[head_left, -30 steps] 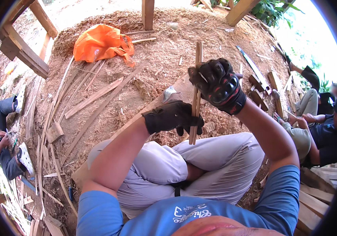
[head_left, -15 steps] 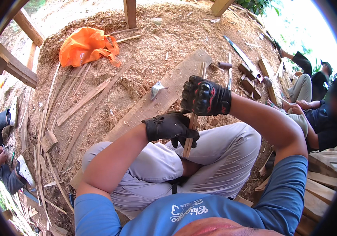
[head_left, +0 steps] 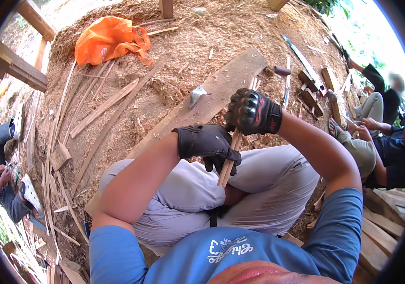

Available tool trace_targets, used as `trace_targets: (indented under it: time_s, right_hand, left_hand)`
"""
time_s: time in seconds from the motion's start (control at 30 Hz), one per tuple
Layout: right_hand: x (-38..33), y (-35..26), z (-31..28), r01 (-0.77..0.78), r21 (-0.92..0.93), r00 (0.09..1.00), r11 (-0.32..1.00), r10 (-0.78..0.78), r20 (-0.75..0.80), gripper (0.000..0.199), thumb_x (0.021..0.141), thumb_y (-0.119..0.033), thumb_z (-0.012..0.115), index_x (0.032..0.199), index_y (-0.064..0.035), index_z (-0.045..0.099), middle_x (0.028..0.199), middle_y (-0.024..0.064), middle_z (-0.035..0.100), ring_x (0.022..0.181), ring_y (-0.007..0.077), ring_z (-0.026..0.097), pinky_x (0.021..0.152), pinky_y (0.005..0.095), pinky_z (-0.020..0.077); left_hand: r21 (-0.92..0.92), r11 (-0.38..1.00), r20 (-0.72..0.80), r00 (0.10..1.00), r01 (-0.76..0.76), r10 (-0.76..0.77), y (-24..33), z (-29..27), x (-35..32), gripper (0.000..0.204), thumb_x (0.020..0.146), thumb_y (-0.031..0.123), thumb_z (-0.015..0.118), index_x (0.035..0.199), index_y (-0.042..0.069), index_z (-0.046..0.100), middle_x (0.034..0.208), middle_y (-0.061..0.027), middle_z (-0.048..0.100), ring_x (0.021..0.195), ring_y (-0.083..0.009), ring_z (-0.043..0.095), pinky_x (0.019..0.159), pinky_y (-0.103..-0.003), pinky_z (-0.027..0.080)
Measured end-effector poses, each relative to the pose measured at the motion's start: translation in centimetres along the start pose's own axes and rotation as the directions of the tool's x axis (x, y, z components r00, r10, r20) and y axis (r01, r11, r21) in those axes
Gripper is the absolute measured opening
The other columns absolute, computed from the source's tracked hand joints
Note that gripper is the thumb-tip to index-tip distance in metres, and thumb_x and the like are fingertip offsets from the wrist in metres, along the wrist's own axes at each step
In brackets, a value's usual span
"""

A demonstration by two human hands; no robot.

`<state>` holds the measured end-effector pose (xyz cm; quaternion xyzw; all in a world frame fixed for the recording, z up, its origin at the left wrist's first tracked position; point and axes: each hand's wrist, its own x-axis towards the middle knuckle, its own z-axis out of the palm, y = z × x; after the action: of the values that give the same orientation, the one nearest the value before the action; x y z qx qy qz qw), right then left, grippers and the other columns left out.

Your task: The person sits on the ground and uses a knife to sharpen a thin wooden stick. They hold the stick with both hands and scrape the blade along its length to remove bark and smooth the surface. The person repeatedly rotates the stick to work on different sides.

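Note:
Before my crossed legs, both gloved hands grip a small bundle of thin wooden strips, held at a slant. My left hand, in a black glove, closes around its lower part. Higher up, the fist of my right hand wraps the same strips; this black glove has a hard knuckle guard with red marks. The strip ends poke out above the right fist, slightly spread, and below the left fingers. Beyond my hands lies a wide wooden plank, with a small crumpled silvery piece on it.
An orange bag lies on the shavings at far left, above several long wooden strips. A handsaw, wooden blocks and a dark cylinder lie at right. Other people sit at both sides. Timber is stacked at lower right.
The strip ends above my right fist now show slightly apart, where one narrow end showed before. Both hands still hold the bundle. The surroundings have shifted a little in the view.

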<state>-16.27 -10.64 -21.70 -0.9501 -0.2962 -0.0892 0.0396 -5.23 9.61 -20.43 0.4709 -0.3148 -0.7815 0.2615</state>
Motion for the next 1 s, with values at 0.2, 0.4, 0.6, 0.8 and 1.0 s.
trace_targets:
  time_s: [0.2, 0.4, 0.6, 0.8, 1.0]
  right_hand:
    - [1.5, -0.5, 0.4, -0.143, 0.034, 0.99, 0.989, 0.143, 0.017, 0.024, 0.083, -0.034, 0.078, 0.078, -0.0114, 0.07, 0.068, 0.0073, 0.065, 0.069, 0.03, 0.067, 0.066, 0.0421, 0.0533]
    - [1.0, 0.7, 3.7, -0.321, 0.898, 0.56, -0.301, 0.704, 0.436, 0.047, 0.108, -0.046, 0.056, 0.075, -0.0132, 0.055, 0.065, 0.0024, 0.054, 0.052, 0.0183, 0.051, 0.048, 0.0348, 0.04]
    - [3.5, -2.1, 5.5, -0.17, 0.612, 0.798, -0.772, 0.257, 0.546, 0.055, 0.111, -0.054, 0.044, 0.068, -0.0206, 0.037, 0.061, -0.006, 0.026, 0.05, 0.0114, 0.027, 0.046, 0.0292, 0.0237]
    - [4.6, -3.8, 5.7, -0.235, 0.523, 0.803, -0.819, 0.14, 0.579, 0.053, 0.112, -0.05, 0.044, 0.07, -0.0182, 0.039, 0.061, -0.0046, 0.028, 0.051, 0.0119, 0.029, 0.047, 0.0294, 0.0247]
    - [4.8, -4.5, 5.6, -0.194, 0.565, 0.815, -0.802, 0.189, 0.548, 0.048, 0.112, -0.048, 0.045, 0.076, -0.0177, 0.041, 0.064, -0.0041, 0.03, 0.053, 0.0121, 0.03, 0.048, 0.0294, 0.0261]
  left_hand:
    - [0.028, 0.997, -0.04, 0.997, -0.071, 0.072, 0.0, -1.6, -2.1, 0.04, 0.097, 0.038, 0.074, 0.107, 0.0, 0.077, 0.094, -0.0125, 0.079, 0.076, -0.017, 0.076, 0.057, -0.028, 0.057]
    - [-0.145, 0.724, -0.369, 0.716, -0.674, 0.592, 0.0, -9.0, -5.5, 0.047, 0.108, 0.039, 0.06, 0.133, 0.0, 0.064, 0.118, -0.0139, 0.077, 0.104, -0.0223, 0.076, 0.087, -0.035, 0.06]
    - [0.416, 0.61, -0.508, 0.384, -0.674, 0.771, 2.1, -7.9, -3.7, 0.053, 0.108, 0.028, 0.062, 0.149, -0.004, 0.051, 0.134, -0.0144, 0.069, 0.124, -0.0215, 0.066, 0.108, -0.035, 0.052]
    - [-0.065, 0.562, -0.593, 0.485, -0.824, 0.643, 2.2, -6.3, -1.0, 0.038, 0.113, 0.02, 0.047, 0.134, -0.009, 0.059, 0.127, -0.0205, 0.07, 0.115, -0.0297, 0.072, 0.103, -0.043, 0.06]
    - [-0.099, 0.538, -0.656, 0.461, -0.837, 0.598, 2.5, -5.6, 0.2, 0.034, 0.112, 0.021, 0.048, 0.127, -0.007, 0.063, 0.113, -0.0233, 0.074, 0.104, -0.0337, 0.075, 0.094, -0.048, 0.064]
